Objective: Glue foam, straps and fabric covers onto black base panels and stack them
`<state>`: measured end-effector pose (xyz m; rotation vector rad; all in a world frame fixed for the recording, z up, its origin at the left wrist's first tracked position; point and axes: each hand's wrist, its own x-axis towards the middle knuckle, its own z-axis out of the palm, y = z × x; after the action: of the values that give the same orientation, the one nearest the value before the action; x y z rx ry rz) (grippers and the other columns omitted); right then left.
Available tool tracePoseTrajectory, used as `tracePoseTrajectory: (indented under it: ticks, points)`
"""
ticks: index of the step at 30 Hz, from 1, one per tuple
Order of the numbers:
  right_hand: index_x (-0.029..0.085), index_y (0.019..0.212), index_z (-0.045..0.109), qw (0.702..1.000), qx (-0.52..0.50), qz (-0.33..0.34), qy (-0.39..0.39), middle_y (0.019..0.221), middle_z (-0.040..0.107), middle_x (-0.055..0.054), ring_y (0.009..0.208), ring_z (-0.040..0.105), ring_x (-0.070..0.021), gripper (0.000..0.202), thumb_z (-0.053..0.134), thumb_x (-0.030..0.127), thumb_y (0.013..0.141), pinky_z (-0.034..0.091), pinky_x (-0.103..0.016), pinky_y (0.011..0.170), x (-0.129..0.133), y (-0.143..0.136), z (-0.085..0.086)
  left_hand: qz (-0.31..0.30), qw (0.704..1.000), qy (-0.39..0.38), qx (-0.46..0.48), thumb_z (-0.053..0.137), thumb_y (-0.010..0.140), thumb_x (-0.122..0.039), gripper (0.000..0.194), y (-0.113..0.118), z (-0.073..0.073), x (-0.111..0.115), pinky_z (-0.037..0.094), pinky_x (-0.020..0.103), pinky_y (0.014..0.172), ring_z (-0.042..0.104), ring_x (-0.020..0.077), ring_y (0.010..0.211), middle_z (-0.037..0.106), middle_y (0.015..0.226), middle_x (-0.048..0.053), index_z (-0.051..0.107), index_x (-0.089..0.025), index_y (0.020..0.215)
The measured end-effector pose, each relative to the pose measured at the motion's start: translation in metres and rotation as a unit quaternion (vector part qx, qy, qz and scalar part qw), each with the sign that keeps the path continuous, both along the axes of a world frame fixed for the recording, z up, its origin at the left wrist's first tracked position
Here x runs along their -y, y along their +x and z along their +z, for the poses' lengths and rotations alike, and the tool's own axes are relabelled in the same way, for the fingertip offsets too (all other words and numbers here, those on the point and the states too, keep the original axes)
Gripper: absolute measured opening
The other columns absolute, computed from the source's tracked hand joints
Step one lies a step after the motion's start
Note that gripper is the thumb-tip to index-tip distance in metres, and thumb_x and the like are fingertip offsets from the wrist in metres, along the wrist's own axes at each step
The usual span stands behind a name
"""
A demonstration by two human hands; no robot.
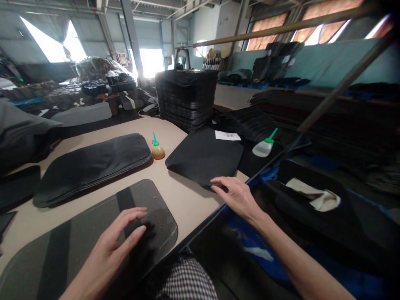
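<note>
My left hand hovers over or rests on a large dark grey panel with two black strips; its thumb and fingers are apart with nothing between them. At the near corner of a stack of black pieces is my right hand, thumb and fingers apart around the edge. Whether the fingertips touch the stack is hard to tell. A white paper label lies on that stack. Another pile of black rounded panels lies beyond the grey panel.
Between the piles stands a bottle of amber liquid with a green nozzle. A clear bottle lies to the right. Behind rises a tall black stack. Bins with blue lining and a pale cloth are at the right.
</note>
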<state>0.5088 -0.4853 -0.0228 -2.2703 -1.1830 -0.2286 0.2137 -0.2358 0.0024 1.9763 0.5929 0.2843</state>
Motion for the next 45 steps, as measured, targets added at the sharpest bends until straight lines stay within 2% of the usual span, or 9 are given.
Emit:
tracePoseTrajectory:
  ticks: [4,8,13,15,17,20,26,35,45]
  points:
    - [0.025,0.110,0.070,0.984,-0.128,0.062,0.110,0.099,0.074,-0.003,0.090,0.070,-0.0199,0.014,0.062,0.029,0.098,0.055,-0.033,0.085,0.011,-0.058,0.008,0.007,0.925,-0.379,-0.017,0.076,0.080,-0.059,0.066,0.030,0.010,0.050,0.046,0.050,0.114,0.055,0.0351,0.136,0.059,0.147,0.015,0.064,-0.025,0.135]
    - [0.024,0.107,0.070,0.962,-0.194,0.128,0.145,0.094,0.074,-0.002,0.086,0.069,-0.0173,0.011,0.063,0.028,0.099,0.054,-0.030,0.080,0.013,-0.108,0.007,0.032,0.847,-0.531,0.015,0.075,0.081,-0.060,0.066,0.055,0.013,0.075,0.053,0.050,0.106,0.062,0.0343,0.128,0.065,0.139,0.016,0.064,-0.023,0.135]
    - [0.026,0.114,0.071,0.925,-0.270,0.257,0.076,0.103,0.076,-0.001,0.096,0.070,-0.0159,0.018,0.059,0.034,0.103,0.053,-0.028,0.090,0.021,-0.108,0.010,0.124,0.882,-0.454,-0.026,0.088,0.072,-0.040,0.057,0.070,0.000,0.071,0.063,0.042,0.083,0.077,0.0295,0.092,0.079,0.105,0.011,0.070,-0.018,0.121]
    - [0.027,0.119,0.070,0.954,-0.236,0.171,0.072,0.113,0.074,-0.002,0.105,0.068,-0.0180,0.024,0.052,0.036,0.106,0.052,-0.031,0.096,0.026,-0.076,0.009,0.142,0.887,-0.439,-0.029,0.088,0.072,-0.038,0.055,0.069,-0.006,0.068,0.063,0.039,0.081,0.077,0.0281,0.090,0.079,0.105,0.011,0.071,-0.017,0.120]
    - [0.026,0.122,0.069,0.986,-0.148,0.002,0.071,0.123,0.071,-0.005,0.114,0.066,-0.0221,0.028,0.047,0.034,0.106,0.050,-0.037,0.103,0.030,-0.028,0.003,0.147,0.891,-0.429,-0.031,0.085,0.075,-0.039,0.051,0.067,-0.009,0.065,0.062,0.038,0.082,0.077,0.0271,0.092,0.079,0.108,0.011,0.071,-0.018,0.120]
    - [0.017,0.141,0.056,0.985,-0.028,-0.165,-0.045,0.142,0.060,-0.012,0.127,0.057,-0.0299,0.041,0.049,0.032,0.103,0.042,-0.043,0.111,0.029,0.053,-0.009,0.130,0.903,-0.409,-0.035,0.083,0.078,-0.040,0.049,0.062,-0.008,0.065,0.061,0.036,0.085,0.076,0.0263,0.096,0.079,0.109,0.009,0.071,-0.019,0.121]
    - [0.014,0.125,0.066,0.960,-0.058,-0.217,-0.168,0.128,0.064,-0.021,0.117,0.059,-0.0385,0.050,0.067,0.051,0.092,0.049,-0.046,0.094,0.017,0.146,-0.034,0.093,0.919,-0.379,-0.050,0.080,0.081,-0.046,0.048,0.054,-0.008,0.065,0.059,0.037,0.091,0.073,0.0275,0.107,0.077,0.118,0.009,0.071,-0.021,0.120]
    - [0.019,0.105,0.071,0.959,-0.154,-0.182,-0.154,0.096,0.074,-0.006,0.084,0.068,-0.0212,0.040,0.084,0.043,0.075,0.046,-0.028,0.068,0.022,0.189,-0.045,0.067,0.940,-0.336,-0.007,0.078,0.083,-0.046,0.056,0.052,-0.012,0.059,0.055,0.040,0.100,0.071,0.0278,0.113,0.072,0.130,0.009,0.066,-0.022,0.133]
    - [0.018,0.096,0.074,0.968,-0.116,-0.204,-0.089,0.103,0.073,-0.009,0.091,0.068,-0.0226,0.020,0.067,0.036,0.089,0.050,-0.032,0.081,0.023,0.169,-0.043,0.025,0.954,-0.298,0.022,0.072,0.088,-0.046,0.055,0.051,-0.013,0.057,0.049,0.040,0.108,0.066,0.0282,0.121,0.069,0.135,0.008,0.064,-0.023,0.137]
